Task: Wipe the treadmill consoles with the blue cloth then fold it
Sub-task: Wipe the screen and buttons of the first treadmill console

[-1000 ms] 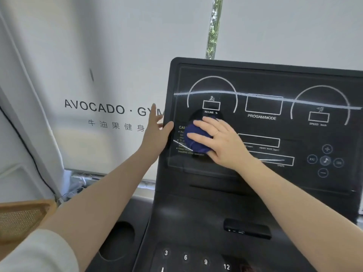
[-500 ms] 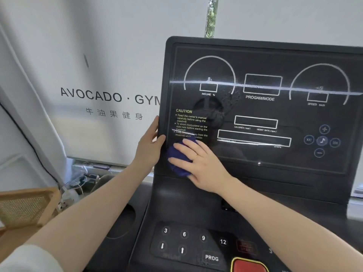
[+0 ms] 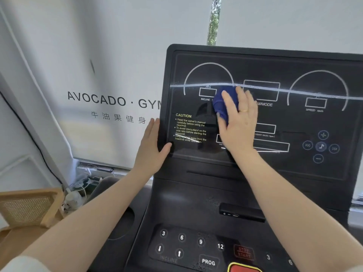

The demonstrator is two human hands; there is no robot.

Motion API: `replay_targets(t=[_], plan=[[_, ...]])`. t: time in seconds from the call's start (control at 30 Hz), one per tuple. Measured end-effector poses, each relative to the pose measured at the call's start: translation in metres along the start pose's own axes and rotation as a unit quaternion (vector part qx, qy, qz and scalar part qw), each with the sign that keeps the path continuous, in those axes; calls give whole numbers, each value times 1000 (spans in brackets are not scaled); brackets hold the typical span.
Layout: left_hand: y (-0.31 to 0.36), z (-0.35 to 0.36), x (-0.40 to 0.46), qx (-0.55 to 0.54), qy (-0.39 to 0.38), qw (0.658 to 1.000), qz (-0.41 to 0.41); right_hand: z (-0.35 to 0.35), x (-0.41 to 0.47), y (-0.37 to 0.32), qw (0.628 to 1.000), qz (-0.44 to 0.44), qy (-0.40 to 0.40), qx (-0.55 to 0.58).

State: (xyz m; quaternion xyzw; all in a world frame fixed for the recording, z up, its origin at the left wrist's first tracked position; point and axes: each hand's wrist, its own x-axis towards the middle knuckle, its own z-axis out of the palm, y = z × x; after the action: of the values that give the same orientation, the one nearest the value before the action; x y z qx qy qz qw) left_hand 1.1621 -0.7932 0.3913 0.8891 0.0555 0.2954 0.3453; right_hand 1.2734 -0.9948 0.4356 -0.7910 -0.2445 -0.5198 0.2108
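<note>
One treadmill console (image 3: pixel 265 173) in view: glossy black flat display panel, tilted back, white line graphics on it: two arc gauges (INCLINE left, SPEED right) and several rectangular readout outlines. Yellow CAUTION text block (image 3: pixel 190 128) at panel's left side. Five round media buttons (image 3: pixel 321 146) in a cross layout at right: plus, minus, back, forward, music note in the middle. Bright reflection streak runs across the panel's upper part.

One blue cloth (image 3: pixel 223 104), dark blue, soft, bunched into a wad, pressed against the panel between the INCLINE gauge and the PROGRAM/MODE box. Right hand (image 3: pixel 238 122) lies flat over it, fingers extended and pressing the cloth to the glass; gold ring on one finger. Cloth shows at the hand's left edge.

Left hand (image 3: pixel 152 146) braces the console's left edge: fingers straight along the side, thumb wrapped onto the front bezel. Holds nothing else.

Lower deck, matte black: round keys marked 3, 6, 9, 12, two arrow keys, PROG key (image 3: pixel 208 262), red STOP/START key (image 3: pixel 244 252), plus 3 and 6 further right. Red button with yellow rim (image 3: pixel 244 268) cut off by the bottom edge. One slim black rectangular device (image 3: pixel 242 212) lies on the shelf above the keys. One round cup recess (image 3: pixel 123 222) at left.

Behind: white blind printed AVOCADO · GYM (image 3: pixel 114 100). One wood-framed woven cane piece (image 3: pixel 27 208) at lower left, tangle of cables (image 3: pixel 84 183) near it.
</note>
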Motion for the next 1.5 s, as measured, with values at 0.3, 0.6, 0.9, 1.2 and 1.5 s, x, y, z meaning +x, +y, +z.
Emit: replay_targets(t=[0.3, 0.6, 0.9, 1.2, 1.5], plan=[[18, 12, 10, 80, -4, 996, 39, -10, -57, -4, 936, -321, -131, -57], [23, 8, 16, 201, -9, 976, 82, -7, 16, 40, 992, -44, 43, -113], [25, 19, 5, 178, -48, 979, 91, -18, -95, -13, 956, -250, -151, -34], [26, 16, 5, 220, -44, 970, 95, -29, -25, 34, 996, -22, -44, -79], [24, 17, 4, 243, -36, 964, 104, -25, -106, -13, 971, -172, -144, -82]])
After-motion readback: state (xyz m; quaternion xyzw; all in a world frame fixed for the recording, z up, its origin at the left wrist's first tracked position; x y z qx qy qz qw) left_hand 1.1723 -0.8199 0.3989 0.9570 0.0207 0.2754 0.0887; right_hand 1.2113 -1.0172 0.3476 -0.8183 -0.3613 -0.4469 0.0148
